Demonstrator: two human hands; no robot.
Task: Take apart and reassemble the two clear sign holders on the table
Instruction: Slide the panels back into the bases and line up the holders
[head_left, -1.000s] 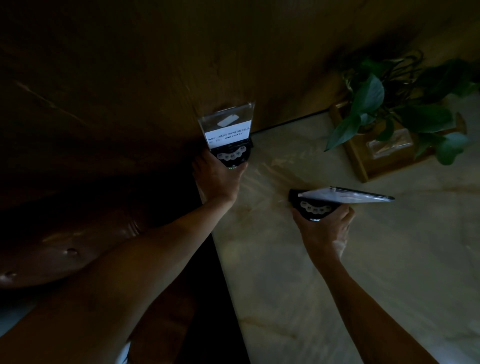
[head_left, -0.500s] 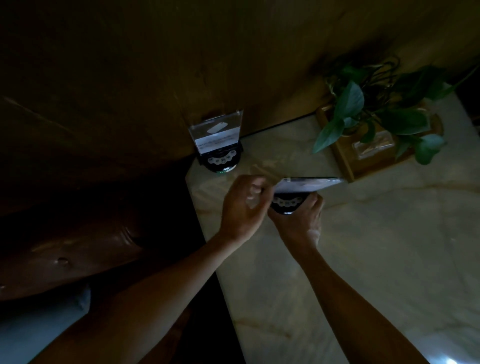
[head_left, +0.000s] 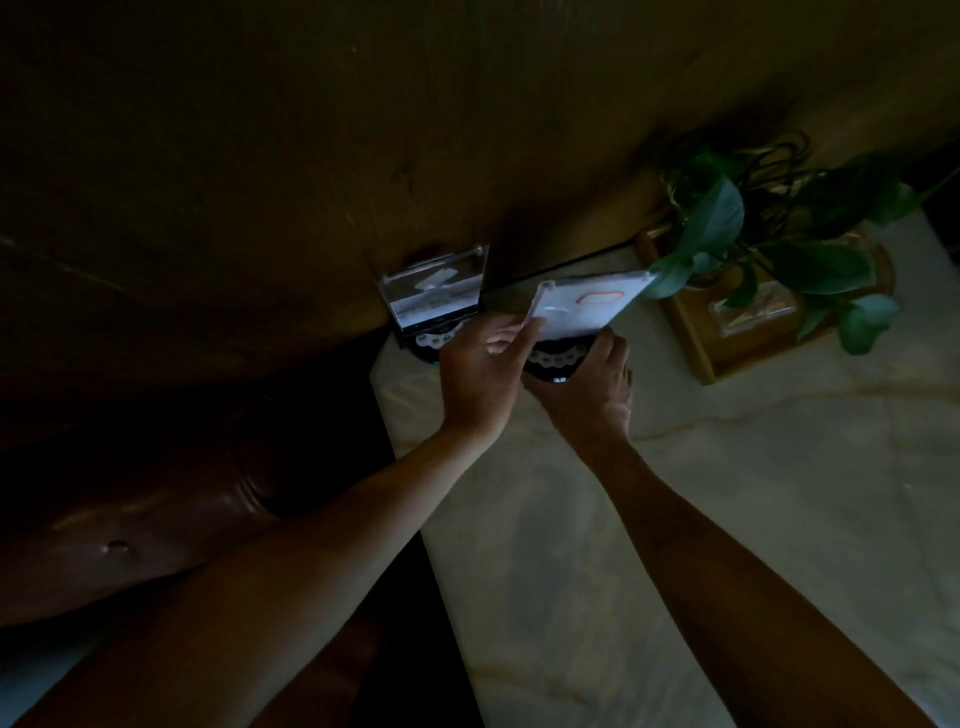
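Two clear sign holders with black bases are on the pale marble table (head_left: 727, 519). One holder (head_left: 436, 293) stands upright at the table's far left corner against the wooden wall, free of both hands. The second holder's clear panel (head_left: 587, 304), with a white card marked in red, tilts up from its black base (head_left: 556, 361). My left hand (head_left: 480, 374) pinches the panel's lower left edge. My right hand (head_left: 587, 395) grips the black base from below and the right.
A leafy green plant (head_left: 769, 249) in a wooden box (head_left: 701, 332) stands at the back right, close to the held panel's top corner. A dark wooden wall (head_left: 311, 156) runs behind. A brown leather seat (head_left: 130, 519) lies left of the table edge.
My left hand let go of the corner holder and came over to the second one. The held panel, lying nearly flat before, is now tilted up. Both hands moved toward the back corner.
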